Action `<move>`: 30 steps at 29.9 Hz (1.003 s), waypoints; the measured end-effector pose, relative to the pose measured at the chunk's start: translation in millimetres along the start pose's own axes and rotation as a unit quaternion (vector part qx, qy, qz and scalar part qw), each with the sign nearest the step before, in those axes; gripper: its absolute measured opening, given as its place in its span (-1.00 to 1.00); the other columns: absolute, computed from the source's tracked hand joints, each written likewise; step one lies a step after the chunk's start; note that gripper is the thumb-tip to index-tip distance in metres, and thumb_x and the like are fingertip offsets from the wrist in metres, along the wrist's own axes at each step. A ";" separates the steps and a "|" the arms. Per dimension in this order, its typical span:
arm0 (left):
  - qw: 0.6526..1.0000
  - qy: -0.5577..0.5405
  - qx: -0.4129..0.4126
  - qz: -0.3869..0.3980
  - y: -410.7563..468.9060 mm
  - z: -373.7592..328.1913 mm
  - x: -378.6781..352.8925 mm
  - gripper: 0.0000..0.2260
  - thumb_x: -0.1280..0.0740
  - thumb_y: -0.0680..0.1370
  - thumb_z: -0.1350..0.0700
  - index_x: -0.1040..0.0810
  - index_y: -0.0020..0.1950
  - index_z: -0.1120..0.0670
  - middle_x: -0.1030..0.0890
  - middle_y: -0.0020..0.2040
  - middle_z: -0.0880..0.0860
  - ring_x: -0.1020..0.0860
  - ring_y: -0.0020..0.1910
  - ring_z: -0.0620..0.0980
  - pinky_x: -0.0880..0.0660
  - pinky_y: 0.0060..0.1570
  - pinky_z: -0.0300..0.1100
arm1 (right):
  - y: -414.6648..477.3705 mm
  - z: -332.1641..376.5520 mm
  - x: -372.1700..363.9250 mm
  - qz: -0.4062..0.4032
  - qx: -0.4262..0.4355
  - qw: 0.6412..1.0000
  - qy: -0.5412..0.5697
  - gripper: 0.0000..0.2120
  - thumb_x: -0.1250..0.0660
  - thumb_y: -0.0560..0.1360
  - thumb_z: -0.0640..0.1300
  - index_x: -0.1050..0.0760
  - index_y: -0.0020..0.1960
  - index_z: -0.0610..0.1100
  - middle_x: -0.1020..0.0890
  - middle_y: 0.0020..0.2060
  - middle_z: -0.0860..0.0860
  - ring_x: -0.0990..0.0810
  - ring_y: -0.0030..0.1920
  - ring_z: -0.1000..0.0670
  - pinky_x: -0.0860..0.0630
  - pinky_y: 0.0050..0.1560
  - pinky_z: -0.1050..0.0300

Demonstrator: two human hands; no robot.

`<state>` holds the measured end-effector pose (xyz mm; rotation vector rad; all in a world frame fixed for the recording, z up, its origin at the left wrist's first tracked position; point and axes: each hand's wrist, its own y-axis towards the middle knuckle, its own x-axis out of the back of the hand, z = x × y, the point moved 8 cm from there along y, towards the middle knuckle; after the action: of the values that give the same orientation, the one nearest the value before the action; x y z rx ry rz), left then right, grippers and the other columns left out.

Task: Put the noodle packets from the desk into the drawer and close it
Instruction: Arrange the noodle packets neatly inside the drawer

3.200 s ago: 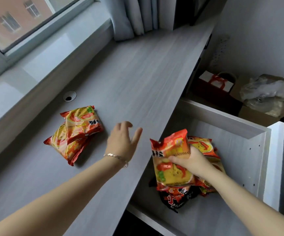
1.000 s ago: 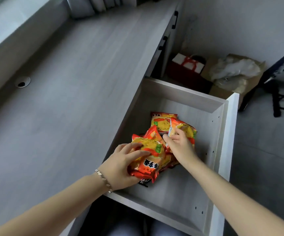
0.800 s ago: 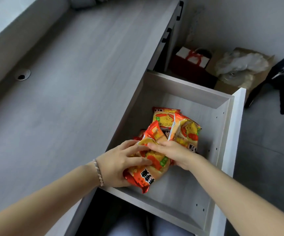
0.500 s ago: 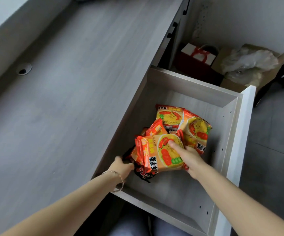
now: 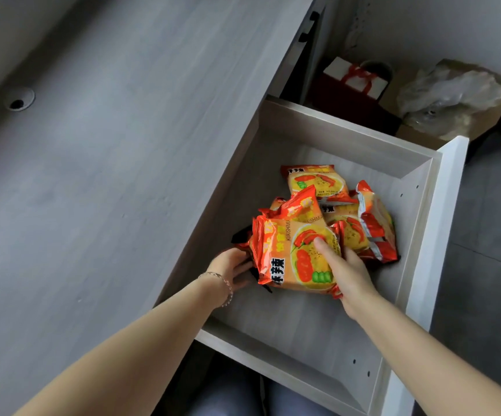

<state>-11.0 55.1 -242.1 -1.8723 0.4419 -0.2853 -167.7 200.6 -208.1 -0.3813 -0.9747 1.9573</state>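
The desk (image 5: 108, 181) is now seen cleared; the noodle packets (image 5: 324, 223) are piled in the drawer (image 5: 423, 223), toward 3 o'clock. The right hand (image 5: 344, 270) is clamped on the top packet (image 5: 295, 256); the left hand (image 5: 231, 265), at its 9 o'clock edge, has shifted off, fingers loosely apart. Closing remains.

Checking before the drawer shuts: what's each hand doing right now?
Left hand: at the packet pile's edge, grip unclear.
Right hand: fingers pressed on the front noodle packet.
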 end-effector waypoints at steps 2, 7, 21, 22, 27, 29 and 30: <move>0.994 0.078 -0.054 -0.045 -5.7 -20.2 9.7 -0.76 -0.13 0.59 0.23 -0.49 0.19 0.21 -0.59 0.13 0.15 -0.60 0.03 0.11 -0.44 0.16 -0.02 | -8.7 -4.8 -4.6 0.012 0.019 1.000 0.011 -0.47 -0.44 0.39 0.00 -0.41 0.32 -0.05 -0.59 0.19 -0.04 -0.58 0.15 -0.05 -0.53 0.19 0.00; 0.880 0.387 -0.217 -0.170 -54.0 -57.4 42.9 -0.64 -0.14 0.62 0.07 -0.38 0.41 0.13 -0.49 0.34 0.15 -0.45 0.32 0.12 -0.35 0.27 -0.14 | -32.3 -30.2 -54.4 0.105 0.057 0.989 -0.087 -0.48 -0.49 0.36 -0.12 -0.43 0.27 -0.05 -0.63 0.10 0.04 -0.60 0.11 0.05 -0.54 0.15 0.09; 0.702 0.654 -0.273 -0.074 -49.6 -31.8 36.1 -0.54 -0.11 0.61 0.19 -0.17 0.50 -0.04 -0.25 0.51 -0.01 -0.38 0.40 -0.02 -0.37 0.32 -0.22 | -2.8 -78.2 -144.6 0.205 0.026 0.902 -0.380 -0.62 -0.39 0.44 -0.13 -0.49 0.24 -0.15 -0.61 0.16 -0.10 -0.54 0.22 -0.13 -0.48 0.22 0.06; 0.698 0.658 -0.272 -0.078 -44.7 -33.7 33.1 -0.56 -0.12 0.61 0.18 -0.21 0.49 -0.02 -0.30 0.49 0.00 -0.40 0.38 -0.01 -0.40 0.30 -0.21 | -9.8 -73.3 -145.2 0.247 0.031 0.880 -0.404 -0.62 -0.40 0.44 -0.15 -0.49 0.24 -0.17 -0.61 0.15 -0.10 -0.53 0.22 -0.12 -0.46 0.18 0.12; 0.631 0.742 -0.226 -0.016 -17.7 -16.6 13.4 -0.53 -0.24 0.54 -0.02 -0.28 0.45 -0.04 -0.35 0.41 0.01 -0.36 0.37 0.06 -0.41 0.29 -0.08 | -31.7 -26.1 -106.1 0.246 0.070 0.874 -0.414 -0.74 -0.30 0.49 -0.21 -0.55 0.17 -0.18 -0.67 -0.11 -0.06 -0.62 -0.08 -0.02 -0.52 -0.08 0.23; 0.600 0.779 -0.181 -0.025 -11.8 -9.0 18.1 -0.47 -0.29 0.49 -0.12 -0.27 0.44 -0.12 -0.28 0.43 -0.02 -0.21 0.45 0.09 -0.21 0.42 0.01 | -37.5 11.7 -89.8 0.170 0.138 0.931 -0.293 -0.83 -0.32 0.48 -0.27 -0.57 0.05 -0.12 -0.62 -0.23 0.02 -0.58 -0.18 0.05 -0.50 -0.20 0.42; 0.590 0.787 -0.176 -0.038 -10.4 -8.9 20.3 -0.44 -0.31 0.46 -0.15 -0.26 0.44 -0.14 -0.25 0.44 -0.03 -0.14 0.47 0.11 -0.11 0.45 0.07 | -36.6 30.7 -77.6 0.103 0.186 0.939 -0.270 -0.84 -0.35 0.46 -0.27 -0.56 0.02 -0.12 -0.60 -0.18 0.02 -0.57 -0.13 0.04 -0.50 -0.17 0.44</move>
<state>5.3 41.8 -229.7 -1.4701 1.6711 -2.1012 -121.5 132.6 -168.9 0.3018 -0.8858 2.4451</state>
